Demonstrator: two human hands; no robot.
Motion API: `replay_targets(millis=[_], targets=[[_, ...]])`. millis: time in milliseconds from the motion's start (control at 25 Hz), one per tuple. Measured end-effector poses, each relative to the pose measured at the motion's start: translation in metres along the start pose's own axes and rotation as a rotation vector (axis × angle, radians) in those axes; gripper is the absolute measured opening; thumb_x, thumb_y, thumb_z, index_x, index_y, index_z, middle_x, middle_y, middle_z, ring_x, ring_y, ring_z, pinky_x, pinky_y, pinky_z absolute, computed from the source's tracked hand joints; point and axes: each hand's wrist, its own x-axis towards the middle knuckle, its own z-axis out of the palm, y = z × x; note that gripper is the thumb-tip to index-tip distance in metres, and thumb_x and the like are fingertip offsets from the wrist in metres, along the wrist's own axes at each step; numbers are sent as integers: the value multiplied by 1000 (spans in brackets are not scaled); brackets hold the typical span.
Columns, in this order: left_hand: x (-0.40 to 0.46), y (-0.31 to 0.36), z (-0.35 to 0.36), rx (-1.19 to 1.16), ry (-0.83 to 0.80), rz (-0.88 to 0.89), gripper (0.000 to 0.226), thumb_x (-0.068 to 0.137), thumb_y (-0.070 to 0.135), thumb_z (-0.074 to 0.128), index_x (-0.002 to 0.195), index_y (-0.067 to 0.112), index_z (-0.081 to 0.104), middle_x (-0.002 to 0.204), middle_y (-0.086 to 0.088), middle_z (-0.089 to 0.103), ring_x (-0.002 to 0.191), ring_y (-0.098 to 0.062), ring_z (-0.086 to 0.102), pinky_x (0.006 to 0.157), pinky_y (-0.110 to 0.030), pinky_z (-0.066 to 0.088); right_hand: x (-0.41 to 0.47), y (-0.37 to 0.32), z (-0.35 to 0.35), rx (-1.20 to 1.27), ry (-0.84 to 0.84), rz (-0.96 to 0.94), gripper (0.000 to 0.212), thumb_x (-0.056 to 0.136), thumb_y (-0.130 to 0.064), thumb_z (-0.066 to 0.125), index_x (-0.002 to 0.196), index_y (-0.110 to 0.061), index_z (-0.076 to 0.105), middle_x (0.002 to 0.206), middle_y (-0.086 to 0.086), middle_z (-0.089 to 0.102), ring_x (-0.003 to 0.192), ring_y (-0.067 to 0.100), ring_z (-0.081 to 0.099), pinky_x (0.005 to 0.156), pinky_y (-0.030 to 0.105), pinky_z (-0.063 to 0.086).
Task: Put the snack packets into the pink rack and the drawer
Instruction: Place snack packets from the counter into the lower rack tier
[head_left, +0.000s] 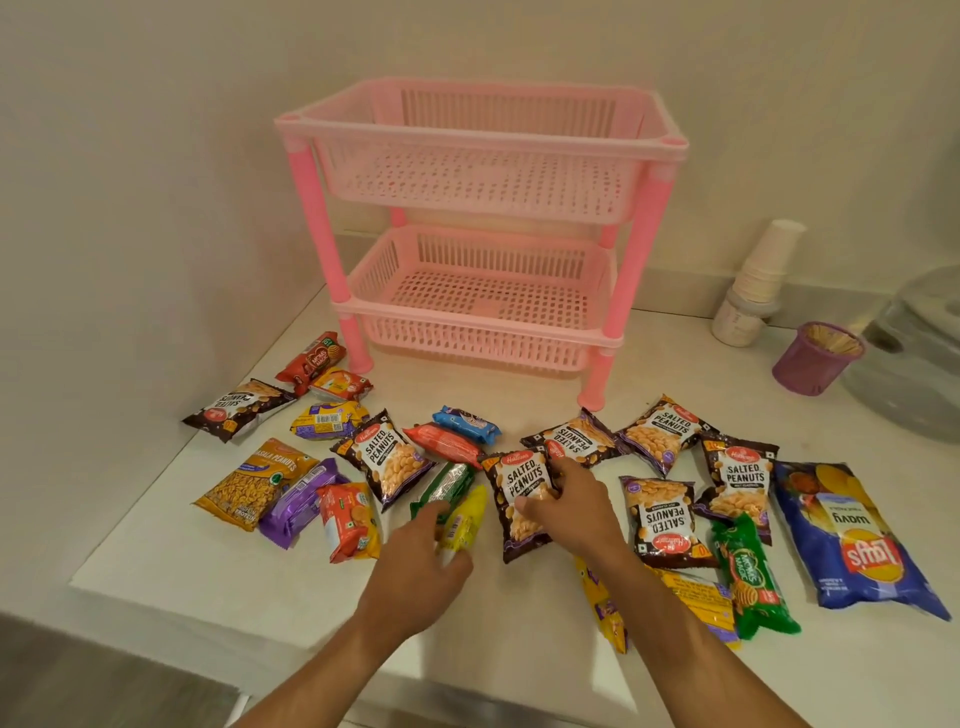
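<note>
Snack packets (519, 499) are all spread on the white counter (208, 561); none is seen in the pink rack (478, 228), whose two baskets show bare. No drawer is visible, so its contents cannot be told. The task is judged barely begun: everything is left to stow.

Grip, right hand (566, 499): fingers are curled onto the right edge of one salted peanuts packet (514, 488), which lies flat on the counter, not lifted. The hold is judged just being taken.

Grip, left hand (421, 566): fingers are curved loosely over a yellow packet (467, 519) and the lower end of a green packet (441, 483); touching is seen, but whether either is pinched cannot be told.

Relative to the right-hand grip:
- Just beyond the fingertips, a second peanuts packet (576, 439) is overlapped by the held one.
- To the grip's right, further peanuts packets (660, 514) lie close together, and past them a blue chips bag (852, 535).
- Under the right forearm, a yellow wrapper (602, 608) is partly hidden.
- Between the two grips, only bare counter is noted.
- Left of the left-hand grip, an orange biscuit packet (348, 519), a purple packet (296, 499) and a masala peanuts bag (254, 483) lie side by side.
- Well beyond both grips, the rack stands against the wall.

Roughly twenty packets are judged outstanding.
</note>
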Motion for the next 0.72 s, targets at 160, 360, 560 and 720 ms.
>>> replay_targets(millis=[160,360,560,720], targets=[[19,7,-17,-252,46,-66,52,86,36,66,134,32,45,109,11,56,90,-5,59,65,-22,50,3,-10,-16,203,11,-62,34,77,-23,80,103,-33,60,96,-10,72,86,6,69,70,24,57],[58,10,-36,-733,55,-217,29,89,26,66,117,30,59,103,3,69,86,-14,68,60,-22,52,23,-25,-18,326,72,-92,44,78,-19,80,118,-22,60,98,-7,72,84,6,70,71,28,59],[114,9,-67,-981,2,-179,19,87,23,63,106,23,68,92,-11,75,75,-28,72,57,-34,55,56,-52,-17,348,133,-144,48,77,-23,82,119,-21,59,93,-9,73,78,3,70,67,24,57],[174,12,-96,-1034,-41,-156,25,89,16,59,112,11,67,93,-10,74,76,-23,70,66,-39,56,93,-88,-16,355,171,-197,46,76,-27,81,117,-26,60,85,-13,74,76,2,70,66,25,58]])
